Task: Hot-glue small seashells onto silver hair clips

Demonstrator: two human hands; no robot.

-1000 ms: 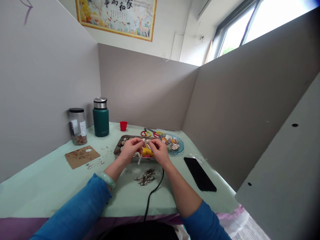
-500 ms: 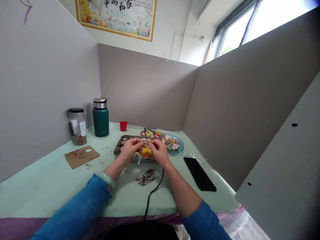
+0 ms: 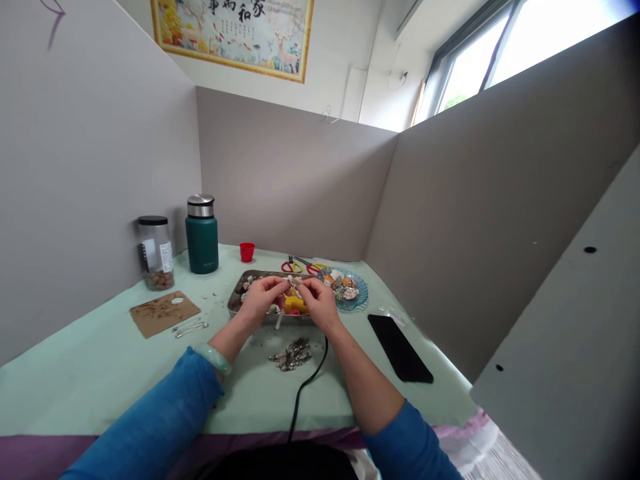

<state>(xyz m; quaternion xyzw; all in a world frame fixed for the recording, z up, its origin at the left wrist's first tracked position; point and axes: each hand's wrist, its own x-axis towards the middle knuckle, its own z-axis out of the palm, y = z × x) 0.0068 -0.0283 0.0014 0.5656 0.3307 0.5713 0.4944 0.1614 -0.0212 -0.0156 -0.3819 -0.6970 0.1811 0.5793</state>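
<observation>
Over the metal tray [image 3: 234, 303], my left hand [image 3: 263, 300] and my right hand [image 3: 319, 303] meet with their fingertips close together. Both are closed in a pinch on something small and pale that I cannot make out. The tray holds several small fabric-like pieces in mixed colours. Below my fingers is a yellow glue gun [image 3: 295, 305], its white glue stick [image 3: 279, 320] sticking out toward me. A black cord [image 3: 303, 388] runs from there to the table's front edge. Nearer to me lies a pile of small metal clips [image 3: 291, 355].
A blue glass plate [image 3: 364, 293] with small decorated pieces stands right of the tray, scissors [image 3: 293, 266] behind. At left are a green flask [image 3: 201, 237], a clear jar [image 3: 156, 257], a brown card [image 3: 163, 315] and safety pins [image 3: 190, 327]. A red cup [image 3: 247, 252] and black phone-like slab [image 3: 400, 348] flank the tray.
</observation>
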